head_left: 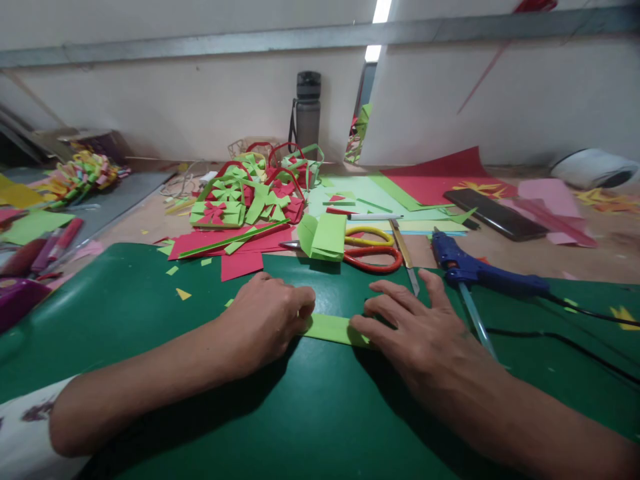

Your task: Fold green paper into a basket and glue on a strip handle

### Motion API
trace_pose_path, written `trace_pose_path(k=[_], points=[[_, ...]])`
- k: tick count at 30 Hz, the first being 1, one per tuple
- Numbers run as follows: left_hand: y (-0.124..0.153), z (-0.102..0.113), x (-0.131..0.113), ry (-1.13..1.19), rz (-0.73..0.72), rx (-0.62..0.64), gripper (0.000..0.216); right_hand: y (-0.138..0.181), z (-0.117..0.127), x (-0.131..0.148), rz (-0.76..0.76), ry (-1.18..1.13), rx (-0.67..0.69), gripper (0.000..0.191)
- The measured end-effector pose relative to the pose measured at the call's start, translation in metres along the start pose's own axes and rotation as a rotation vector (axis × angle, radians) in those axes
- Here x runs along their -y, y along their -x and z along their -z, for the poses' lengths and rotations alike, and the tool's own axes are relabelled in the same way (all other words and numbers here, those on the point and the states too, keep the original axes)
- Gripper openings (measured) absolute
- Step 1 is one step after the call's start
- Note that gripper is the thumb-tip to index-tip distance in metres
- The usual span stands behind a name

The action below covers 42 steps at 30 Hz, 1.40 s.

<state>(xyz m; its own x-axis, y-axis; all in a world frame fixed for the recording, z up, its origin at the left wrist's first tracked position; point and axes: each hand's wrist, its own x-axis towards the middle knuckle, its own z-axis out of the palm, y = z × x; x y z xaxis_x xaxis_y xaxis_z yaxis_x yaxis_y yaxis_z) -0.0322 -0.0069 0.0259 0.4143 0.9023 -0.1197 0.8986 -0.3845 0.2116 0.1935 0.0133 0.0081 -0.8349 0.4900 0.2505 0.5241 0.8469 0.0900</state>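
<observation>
A light green folded paper strip [333,329] lies on the green mat [320,413] between my two hands. My left hand [267,320] is closed, its bent fingers and thumb gripping the strip's left end. On the right end, my right hand [415,327] rests with its fingers spread; the thumb side touches the paper and covers that end. Just beyond stands a folded light green paper piece [327,237], set against scissors [373,260] with red and yellow handles. A cutter knife [404,257] lies right of the scissors.
A blue glue gun [480,267] with a black cord lies at right, near a phone [495,213]. Small green and red paper baskets [220,210] are heaped at back left, before a grey bottle [308,113]. Red sheets [243,265] and paper scraps lie about.
</observation>
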Motion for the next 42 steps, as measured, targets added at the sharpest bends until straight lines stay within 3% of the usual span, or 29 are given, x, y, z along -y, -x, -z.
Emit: trace_pose_path(k=[5,10,18,31,42], points=[[0.004,-0.009,0.009,0.022,-0.138,-0.048,0.018,-0.002,0.005,0.0,0.204,-0.01,0.084,0.04],[0.008,-0.011,0.016,0.002,-0.298,-0.097,0.028,-0.005,0.005,0.0,0.211,-0.02,0.149,0.043],[0.01,-0.003,0.021,-0.062,-0.425,-0.032,0.03,-0.006,0.006,0.001,0.216,-0.006,0.205,0.048],[0.011,-0.01,0.026,-0.093,-0.48,-0.072,0.027,0.015,0.007,-0.012,0.301,0.121,0.131,0.037],[0.01,-0.012,0.025,-0.136,-0.468,-0.101,0.033,0.047,0.018,-0.021,0.216,0.218,0.141,0.043]])
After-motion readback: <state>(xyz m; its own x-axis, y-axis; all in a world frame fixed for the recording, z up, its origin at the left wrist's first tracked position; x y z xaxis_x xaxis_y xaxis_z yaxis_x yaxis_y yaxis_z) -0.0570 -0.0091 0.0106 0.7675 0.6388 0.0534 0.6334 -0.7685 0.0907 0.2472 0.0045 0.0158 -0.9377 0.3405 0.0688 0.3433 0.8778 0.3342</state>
